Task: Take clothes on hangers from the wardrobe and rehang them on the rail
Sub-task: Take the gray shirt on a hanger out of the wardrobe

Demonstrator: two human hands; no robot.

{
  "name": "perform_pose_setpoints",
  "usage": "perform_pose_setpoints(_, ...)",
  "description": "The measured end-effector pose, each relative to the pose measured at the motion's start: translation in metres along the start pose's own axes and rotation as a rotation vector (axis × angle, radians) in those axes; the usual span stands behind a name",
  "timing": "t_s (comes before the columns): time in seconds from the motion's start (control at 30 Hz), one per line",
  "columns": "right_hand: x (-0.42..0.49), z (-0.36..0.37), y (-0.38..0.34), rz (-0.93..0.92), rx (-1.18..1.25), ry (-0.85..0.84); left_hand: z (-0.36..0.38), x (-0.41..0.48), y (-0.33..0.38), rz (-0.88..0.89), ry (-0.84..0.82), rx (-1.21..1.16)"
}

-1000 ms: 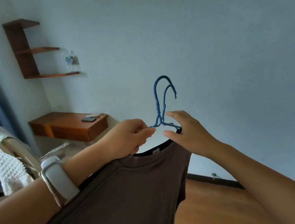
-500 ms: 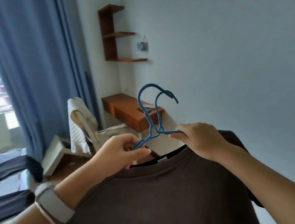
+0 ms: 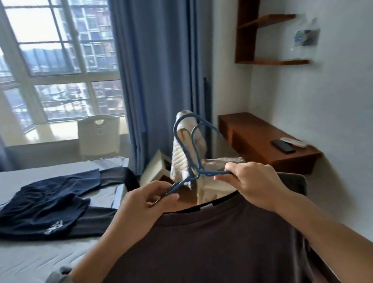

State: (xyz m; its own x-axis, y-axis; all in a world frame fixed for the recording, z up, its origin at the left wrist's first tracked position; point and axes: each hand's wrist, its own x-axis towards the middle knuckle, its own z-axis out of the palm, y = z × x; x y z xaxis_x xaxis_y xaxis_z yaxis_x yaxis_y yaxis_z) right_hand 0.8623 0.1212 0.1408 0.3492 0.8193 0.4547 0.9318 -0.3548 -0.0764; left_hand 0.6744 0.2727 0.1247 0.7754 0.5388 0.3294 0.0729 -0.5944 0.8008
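Note:
A dark brown T-shirt (image 3: 206, 251) hangs in front of me on blue wire hangers (image 3: 192, 150) whose two hooks stick up side by side. My left hand (image 3: 146, 205) pinches the left shoulder arm of the hangers. My right hand (image 3: 253, 180) grips the right shoulder arm at the shirt's collar. The hangers' lower parts are hidden inside the shirt. No wardrobe or rail is in sight.
A bed (image 3: 31, 266) at the left carries dark blue shorts (image 3: 39, 211). A quilted white cloth drapes a chair (image 3: 190, 159) behind the hangers. A wooden desk (image 3: 266, 145) with a phone and wall shelves (image 3: 257, 22) stand at the right; window and blue curtain (image 3: 159, 62) lie ahead.
My view has swung left, from the bare wall to the window and bed. Both hands kept their hold on the hangers and the shirt stayed in front of me.

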Motion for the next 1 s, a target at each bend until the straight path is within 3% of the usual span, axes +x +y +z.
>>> perform_pose_setpoints(0.2,0.107,0.066,0.008,-0.133,0.188,-0.015,-0.045,0.028,-0.075,-0.13,0.154,0.443)
perform_pose_setpoints(0.4,0.231,0.149,0.015,-0.318,0.342,-0.194,-0.055,0.074,-0.129,-0.346,0.615,0.488)
perform_pose_setpoints(0.63,0.371,0.232,0.024,-0.466,0.465,-0.517,-0.07,0.106,-0.153,-0.579,0.903,0.575)
perform_pose_setpoints(1.0,0.483,0.297,-0.108,-0.946,0.722,-0.268,-0.142,0.11,-0.17,-0.746,1.216,0.87)
